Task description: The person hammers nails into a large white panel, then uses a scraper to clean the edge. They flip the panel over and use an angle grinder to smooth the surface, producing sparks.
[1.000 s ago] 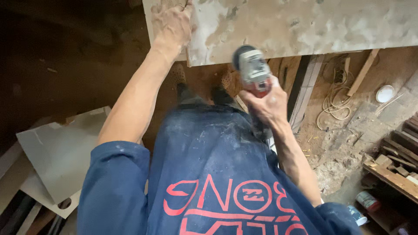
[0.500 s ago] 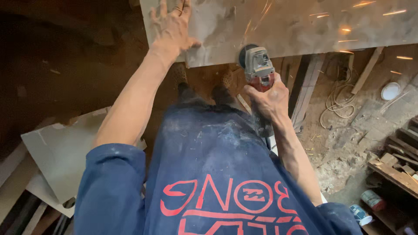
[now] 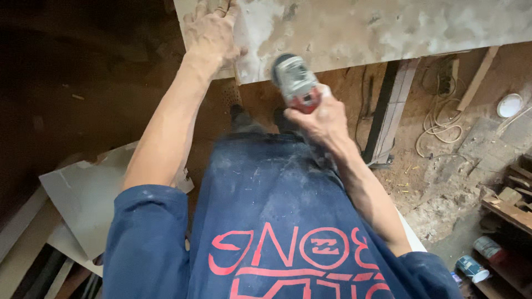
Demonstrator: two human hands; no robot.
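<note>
The left hand [image 3: 209,34] is lying flat, fingers spread, pressing down on the near corner of a pale, dusty slab [image 3: 388,27] — gripping nothing. Just to its right, the right hand [image 3: 323,117] is wrapping tightly around a grey-and-red angle grinder [image 3: 293,80] — its head is sitting against the slab's near edge, above the sandy floor [image 3: 443,166].

A grey-and-red grinder [image 3: 296,83] sat gripped in the right fingers [image 3: 310,113], its head against the mottled slab [image 3: 388,27] under the left fingers [image 3: 213,14].
</note>
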